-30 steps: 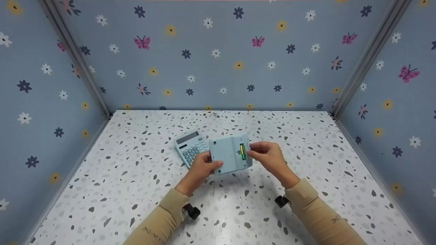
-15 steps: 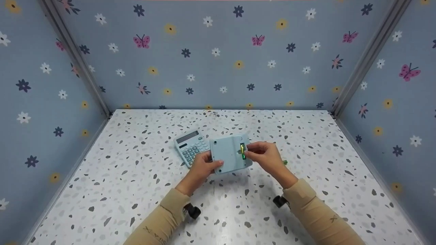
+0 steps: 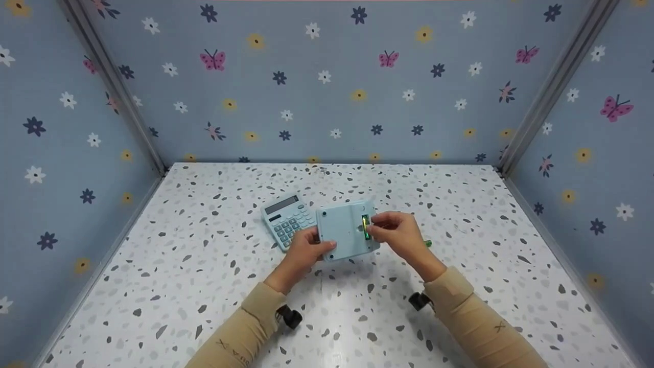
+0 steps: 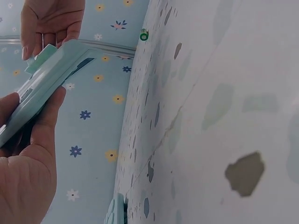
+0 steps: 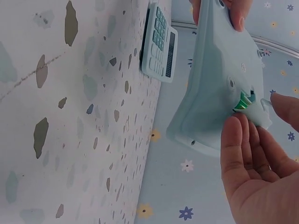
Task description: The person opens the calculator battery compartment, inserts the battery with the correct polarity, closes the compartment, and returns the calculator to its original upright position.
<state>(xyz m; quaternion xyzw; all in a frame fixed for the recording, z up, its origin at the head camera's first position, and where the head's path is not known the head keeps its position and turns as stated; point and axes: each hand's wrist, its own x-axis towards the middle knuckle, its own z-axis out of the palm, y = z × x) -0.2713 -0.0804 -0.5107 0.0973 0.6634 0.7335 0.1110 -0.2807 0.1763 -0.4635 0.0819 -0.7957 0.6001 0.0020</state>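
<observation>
My left hand [image 3: 306, 248] grips a pale blue calculator [image 3: 340, 232] by its left side, thumb on the back. The calculator is held above the table with its back toward the head camera. A green and gold battery [image 3: 366, 227] lies in the open compartment near its right end. At that compartment my right hand [image 3: 401, 232] pinches a small pale blue battery cover [image 4: 42, 59] between thumb and fingers. In the right wrist view the cover [image 5: 258, 113] sits tilted at the slot, partly hiding the battery [image 5: 243, 101].
A second pale blue calculator [image 3: 286, 220] lies face up on the speckled table [image 3: 214, 286], behind the left hand and partly hidden. Another green battery [image 3: 428, 244] lies on the table beyond the right wrist. Flower-patterned panels [image 3: 327, 102] enclose the back and sides.
My right hand has shifted slightly left, bringing its fingertips over the compartment edge. The battery on the table has come into view past the wrist. The left hand's grip is unchanged.
</observation>
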